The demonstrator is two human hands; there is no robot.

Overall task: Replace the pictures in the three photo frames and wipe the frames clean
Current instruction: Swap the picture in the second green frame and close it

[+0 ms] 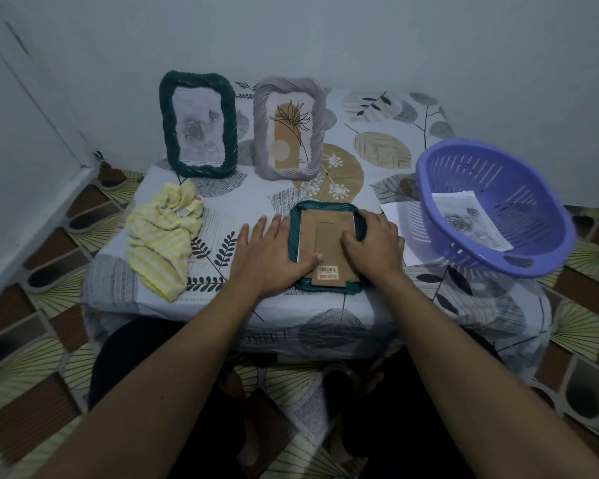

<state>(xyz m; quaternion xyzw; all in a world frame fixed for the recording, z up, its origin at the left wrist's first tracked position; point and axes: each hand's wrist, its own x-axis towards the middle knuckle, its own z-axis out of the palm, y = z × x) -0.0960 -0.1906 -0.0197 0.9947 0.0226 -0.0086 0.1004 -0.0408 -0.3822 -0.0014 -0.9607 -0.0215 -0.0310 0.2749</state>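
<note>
Head view: a teal frame (322,204) lies face down at centre, its cardboard backing (325,236) carrying a barcode sticker (328,270) with unreadable red print. At 9 o'clock of it the left hand (274,250) presses flat, fingers spread. At 3 o'clock the right hand (374,240) bends its fingers onto the backing; whether they pinch anything, I cannot tell. A yellow cloth (163,236) lies farther out at 9 o'clock.

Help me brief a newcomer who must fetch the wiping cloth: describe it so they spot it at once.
Find the table with the leaf-print cover. On its left side, in front of the upright dark green frame, lies a crumpled cloth. It is the only soft, yellow-and-white striped thing there, unlike the rigid frame behind it or the purple basket.
</note>
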